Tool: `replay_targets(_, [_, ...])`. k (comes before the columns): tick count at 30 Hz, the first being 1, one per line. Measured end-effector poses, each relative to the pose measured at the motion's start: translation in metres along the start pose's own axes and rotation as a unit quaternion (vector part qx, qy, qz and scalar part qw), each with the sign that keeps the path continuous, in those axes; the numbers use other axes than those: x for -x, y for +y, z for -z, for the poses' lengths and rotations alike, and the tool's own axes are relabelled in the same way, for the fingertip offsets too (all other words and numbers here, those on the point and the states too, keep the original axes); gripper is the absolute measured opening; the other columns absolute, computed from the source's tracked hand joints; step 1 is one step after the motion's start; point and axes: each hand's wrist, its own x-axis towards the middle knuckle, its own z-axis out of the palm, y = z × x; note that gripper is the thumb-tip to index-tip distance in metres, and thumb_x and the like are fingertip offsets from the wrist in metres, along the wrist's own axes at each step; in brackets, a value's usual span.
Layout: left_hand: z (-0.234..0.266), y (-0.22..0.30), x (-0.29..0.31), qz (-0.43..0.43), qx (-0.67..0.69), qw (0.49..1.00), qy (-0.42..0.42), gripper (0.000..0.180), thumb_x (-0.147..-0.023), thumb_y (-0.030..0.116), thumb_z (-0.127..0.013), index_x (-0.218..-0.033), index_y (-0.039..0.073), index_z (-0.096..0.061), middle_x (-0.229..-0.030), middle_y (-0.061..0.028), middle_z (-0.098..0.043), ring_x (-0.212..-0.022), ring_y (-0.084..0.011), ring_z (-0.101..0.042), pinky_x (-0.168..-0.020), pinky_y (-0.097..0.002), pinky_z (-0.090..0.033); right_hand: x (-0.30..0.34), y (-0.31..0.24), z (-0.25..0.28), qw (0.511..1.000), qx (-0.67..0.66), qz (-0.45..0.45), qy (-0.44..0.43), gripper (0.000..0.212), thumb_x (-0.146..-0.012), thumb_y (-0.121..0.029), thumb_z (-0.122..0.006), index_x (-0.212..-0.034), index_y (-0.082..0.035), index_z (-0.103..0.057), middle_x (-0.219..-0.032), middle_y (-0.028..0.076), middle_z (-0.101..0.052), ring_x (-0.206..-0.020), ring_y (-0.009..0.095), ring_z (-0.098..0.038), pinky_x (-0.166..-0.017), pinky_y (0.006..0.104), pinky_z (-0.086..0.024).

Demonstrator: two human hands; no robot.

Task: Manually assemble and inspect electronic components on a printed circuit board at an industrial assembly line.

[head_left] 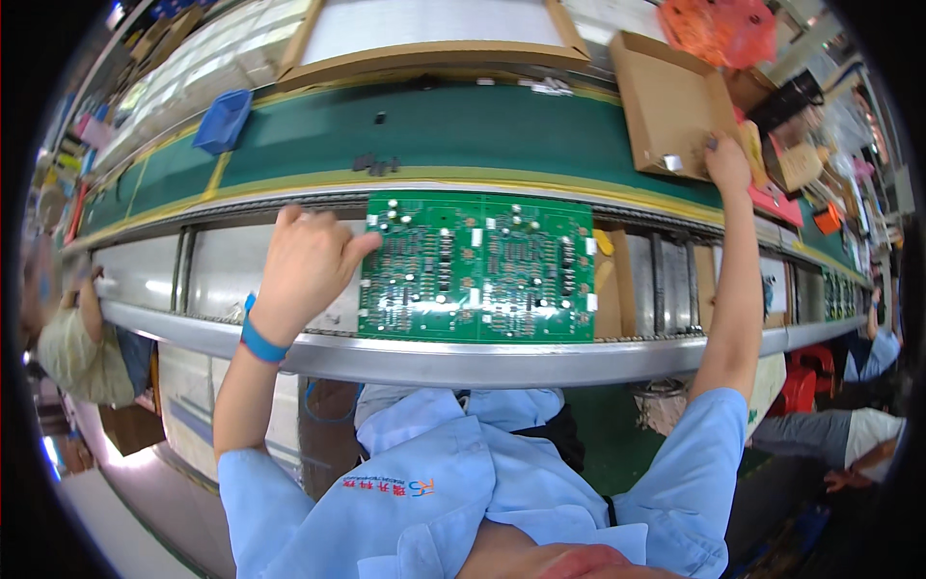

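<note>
A green circuit board [480, 289], made of two matching halves full of small components, rests across the conveyor rails in front of me. My left hand [309, 259], with a blue band at its wrist, hovers at the board's left edge. Its fingers are curled and its thumb sticks out toward the board's upper left corner, with nothing visible in its grasp. Far to the right, my right hand [730, 169] reaches to the near right corner of a shallow cardboard box [670, 96]. Its fingertips pinch something small and dark. A small white piece [672, 162] lies in the box close by.
Past the rails runs a green work surface [463, 125] with loose black parts [374, 164] and a blue bin [223, 122]. A cardboard tray [434, 60] stands behind it. An orange-red plastic bag [719, 34] lies at the far right. Other people work at both sides.
</note>
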Motion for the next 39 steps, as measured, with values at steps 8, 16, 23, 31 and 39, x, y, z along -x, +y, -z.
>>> replay_targets(8, [-0.029,-0.065,-0.098,0.025,-0.047,0.993,0.105,0.017,-0.09,0.018,-0.06,-0.099,0.009,-0.071,-0.087,-0.0107,-0.067,-0.088,-0.031,-0.063,-0.088,-0.0404,-0.044,0.005,-0.029,0.035,0.992,-0.106,0.038,0.059,0.035,-0.085,-0.018,-0.065,-0.12,-0.013,-0.067,-0.105,0.013,-0.07,-0.099,0.029,-0.066,-0.084,0.0404,-0.053])
replay_targets(16, [-0.059,-0.09,-0.138,0.105,0.083,0.99,0.043,0.03,-0.084,0.03,-0.069,-0.107,0.011,-0.073,-0.101,-0.013,-0.069,-0.093,-0.0332,-0.065,-0.083,-0.0402,-0.051,0.08,-0.112,0.124,0.614,-0.761,-0.036,-0.204,0.046,-0.096,-0.019,-0.059,-0.139,-0.005,-0.049,-0.132,0.011,-0.058,-0.101,0.016,-0.065,-0.083,0.026,-0.053])
replay_targets(23, [-0.062,-0.085,-0.135,0.059,0.071,0.993,0.069,0.024,-0.084,0.028,-0.07,-0.097,0.009,-0.067,-0.097,-0.0099,-0.069,-0.089,-0.0308,-0.066,-0.078,-0.0418,-0.052,0.108,-0.159,0.125,0.456,-0.823,0.002,-0.337,0.047,-0.097,-0.016,-0.057,-0.142,-0.004,-0.045,-0.133,0.014,-0.057,-0.106,0.025,-0.066,-0.074,0.0221,-0.06])
replay_targets(31, [-0.027,-0.037,-0.109,-0.025,0.25,0.964,0.091,0.021,-0.095,0.013,-0.06,-0.115,0.005,-0.063,-0.09,-0.0018,-0.065,-0.079,-0.0085,-0.059,-0.071,-0.0237,-0.048,0.115,-0.173,0.114,0.443,-0.811,0.026,-0.383,0.044,-0.097,-0.019,-0.059,-0.137,-0.003,-0.05,-0.13,0.015,-0.059,-0.106,0.022,-0.066,-0.082,0.024,-0.059])
replay_targets(39, [-0.007,0.04,-0.083,-0.068,0.279,0.958,0.015,0.017,-0.093,0.013,-0.059,-0.105,0.005,-0.067,-0.076,-0.014,-0.066,-0.076,-0.0311,-0.064,-0.068,-0.0385,-0.05,0.121,-0.183,0.1,0.477,-0.796,0.03,-0.372,0.043,-0.096,-0.019,-0.06,-0.137,-0.007,-0.053,-0.125,0.012,-0.062,-0.073,0.003,-0.054,-0.055,0.0137,-0.045])
